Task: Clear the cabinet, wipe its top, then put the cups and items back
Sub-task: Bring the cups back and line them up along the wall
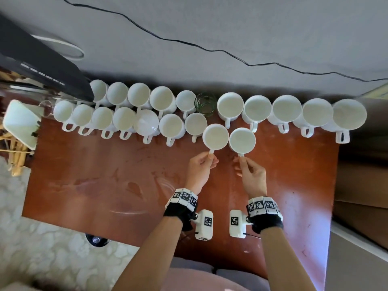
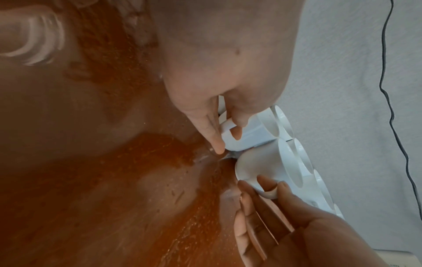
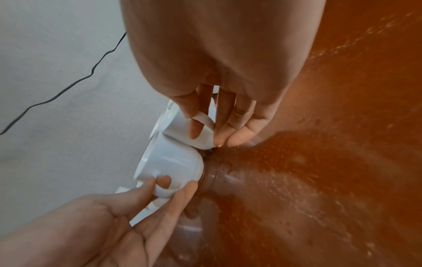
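Fingers of the left hand (image 1: 202,167) and right hand (image 1: 251,172) each pinch a cup (image 1: 215,136) handle, probably sliding both cups toward the row beyond the fingertips.

wrists: black bands (image 1: 178,213) | white tag cubes | white camera boxes (image 1: 204,224)
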Available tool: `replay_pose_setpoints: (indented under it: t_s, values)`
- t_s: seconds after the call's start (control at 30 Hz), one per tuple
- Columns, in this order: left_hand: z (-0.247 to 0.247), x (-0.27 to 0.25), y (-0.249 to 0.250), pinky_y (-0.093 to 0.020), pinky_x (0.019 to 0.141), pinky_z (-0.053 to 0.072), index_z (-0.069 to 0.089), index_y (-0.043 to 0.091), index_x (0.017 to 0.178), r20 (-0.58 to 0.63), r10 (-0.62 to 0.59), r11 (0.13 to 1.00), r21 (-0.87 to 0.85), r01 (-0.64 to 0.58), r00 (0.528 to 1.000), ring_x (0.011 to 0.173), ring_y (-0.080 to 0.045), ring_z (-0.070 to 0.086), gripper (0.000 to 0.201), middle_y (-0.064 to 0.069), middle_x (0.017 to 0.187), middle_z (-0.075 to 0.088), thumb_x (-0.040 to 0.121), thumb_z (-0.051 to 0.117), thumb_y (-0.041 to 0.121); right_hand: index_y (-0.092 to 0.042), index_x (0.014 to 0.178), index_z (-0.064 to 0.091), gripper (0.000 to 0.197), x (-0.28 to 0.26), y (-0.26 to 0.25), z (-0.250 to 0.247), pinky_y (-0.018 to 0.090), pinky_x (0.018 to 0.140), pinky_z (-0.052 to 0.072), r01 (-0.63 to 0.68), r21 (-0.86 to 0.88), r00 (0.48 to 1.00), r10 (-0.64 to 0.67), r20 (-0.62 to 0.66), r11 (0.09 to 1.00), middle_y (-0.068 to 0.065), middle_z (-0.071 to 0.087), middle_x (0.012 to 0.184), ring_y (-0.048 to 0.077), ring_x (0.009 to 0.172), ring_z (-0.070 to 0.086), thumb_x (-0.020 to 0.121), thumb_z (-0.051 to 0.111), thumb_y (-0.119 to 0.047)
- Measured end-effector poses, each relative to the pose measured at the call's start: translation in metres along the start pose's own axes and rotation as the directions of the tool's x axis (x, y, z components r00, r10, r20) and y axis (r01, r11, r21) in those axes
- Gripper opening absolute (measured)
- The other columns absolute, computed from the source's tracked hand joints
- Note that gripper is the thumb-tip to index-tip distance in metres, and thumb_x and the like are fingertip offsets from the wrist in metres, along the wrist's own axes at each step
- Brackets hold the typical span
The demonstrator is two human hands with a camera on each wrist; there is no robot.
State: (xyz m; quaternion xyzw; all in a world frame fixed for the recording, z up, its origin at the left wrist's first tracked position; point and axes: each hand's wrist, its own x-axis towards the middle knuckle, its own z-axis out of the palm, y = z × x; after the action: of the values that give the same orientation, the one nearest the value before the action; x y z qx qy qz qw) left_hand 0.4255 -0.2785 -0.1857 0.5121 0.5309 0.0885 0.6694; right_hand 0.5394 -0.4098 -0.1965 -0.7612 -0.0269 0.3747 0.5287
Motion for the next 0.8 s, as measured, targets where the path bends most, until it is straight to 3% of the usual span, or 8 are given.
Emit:
replay_pose_setpoints:
  t_s: [0.17, 0.37, 0.53, 0.67, 0.73, 0.8]
  values:
    - [0.003, 0.003, 0.003, -0.033, 0.093, 0.059, 0.072, 0.001, 0.101, -0.008, 0.007, 1.0, -0.003, -0.007, 1.0, 0.098, -0.022, 0.075, 0.022, -0.013, 0.097, 0.076, 0.105, 0.056, 0.016, -0.025, 0.097, 0.079, 0.025, 0.006, -0.004, 0.001, 0.041, 0.082, 0.061, 0.039, -0.016, 0.999, -0.039, -0.004, 0.999, -0.004, 0.077, 0.093, 0.019, 0.084, 0.071, 0.104, 0.056, -0.032]
    - [0.007, 0.005, 0.003, -0.035, 0.092, 0.06, 0.073, 0.012, 0.096, -0.007, 0.009, 1.0, 0.023, -0.009, 1.0, 0.097, -0.02, 0.075, 0.02, -0.004, 0.094, 0.076, 0.105, 0.056, 0.016, -0.022, 0.101, 0.079, 0.026, 0.008, -0.008, 0.003, 0.04, 0.08, 0.061, 0.062, -0.051, 0.998, -0.061, 0.021, 0.997, -0.006, 0.077, 0.093, 0.017, 0.082, 0.071, 0.104, 0.055, -0.033]
    - [0.007, 0.004, 0.007, -0.035, 0.089, 0.061, 0.072, 0.01, 0.098, -0.003, 0.023, 0.998, 0.066, -0.022, 1.0, 0.094, -0.017, 0.075, 0.02, -0.008, 0.098, 0.076, 0.106, 0.054, 0.016, -0.028, 0.102, 0.078, 0.024, 0.01, -0.009, 0.003, 0.046, 0.081, 0.061, 0.051, -0.106, 0.998, -0.047, 0.036, 0.993, -0.006, 0.077, 0.09, 0.015, 0.08, 0.072, 0.104, 0.056, -0.037]
    - [0.004, 0.005, 0.008, -0.04, 0.089, 0.061, 0.072, 0.015, 0.103, 0.019, 0.036, 0.984, 0.172, -0.039, 0.999, 0.091, -0.014, 0.075, 0.02, -0.001, 0.099, 0.076, 0.106, 0.054, 0.023, -0.027, 0.1, 0.073, 0.024, 0.006, -0.019, 0.002, 0.051, 0.082, 0.06, 0.034, -0.188, 0.998, -0.023, 0.059, 0.982, -0.003, 0.074, 0.084, 0.017, 0.077, 0.072, 0.101, 0.057, -0.043]
    - [0.001, 0.005, 0.013, -0.042, 0.089, 0.061, 0.068, 0.02, 0.111, 0.048, 0.033, 0.964, 0.261, -0.045, 0.998, 0.092, -0.012, 0.074, 0.019, 0.004, 0.1, 0.075, 0.105, 0.053, 0.03, -0.026, 0.105, 0.07, 0.022, 0.001, -0.028, -0.002, 0.046, 0.085, 0.059, 0.028, -0.26, 0.998, -0.014, 0.058, 0.965, -0.006, 0.074, 0.087, 0.012, 0.081, 0.071, 0.102, 0.056, -0.043]
    - [-0.003, 0.003, 0.022, -0.038, 0.088, 0.059, 0.061, 0.021, 0.121, 0.057, 0.031, 0.928, 0.369, -0.05, 0.998, 0.1, -0.015, 0.072, 0.024, 0.003, 0.107, 0.073, 0.104, 0.053, 0.037, -0.027, 0.117, 0.067, 0.023, -0.007, -0.041, -0.008, 0.039, 0.09, 0.056, 0.02, -0.348, 0.999, -0.004, 0.048, 0.937, -0.008, 0.073, 0.103, 0.013, 0.095, 0.069, 0.101, 0.057, -0.041]
